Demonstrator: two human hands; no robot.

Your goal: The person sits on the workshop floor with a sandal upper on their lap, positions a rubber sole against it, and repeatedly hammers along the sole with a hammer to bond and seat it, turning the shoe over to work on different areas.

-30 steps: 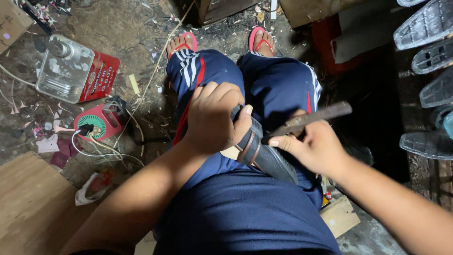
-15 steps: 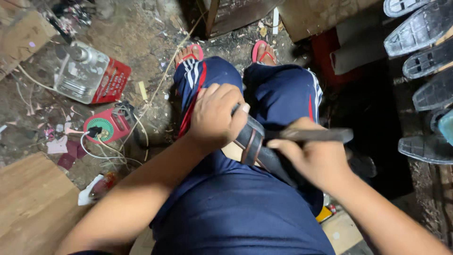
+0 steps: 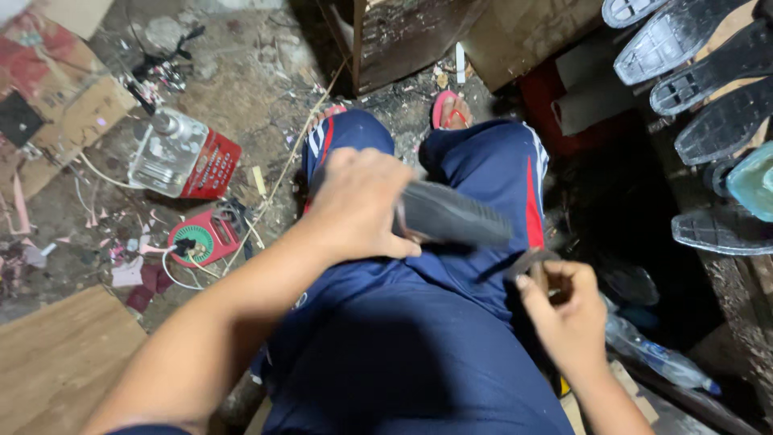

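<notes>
A seated person's left hand [image 3: 354, 205] closes firmly around one end of a dark, ridged rubber shoe sole [image 3: 451, 213] held over the lap, seemingly light and flexible, while at four o'clock the right hand [image 3: 564, 310] pinches a thin metal blade [image 3: 527, 262].

We see a clear plastic jug [image 3: 165, 153] lying on the dirty floor at the left. A red box [image 3: 211, 167] with small white marks lies right beside it, touching it. A flat brown cardboard box [image 3: 60, 129] with red and black patches lies in the top left corner. A clear plastic bottle [image 3: 656, 354] with a blue cap lies low on the right, by our right leg
</notes>
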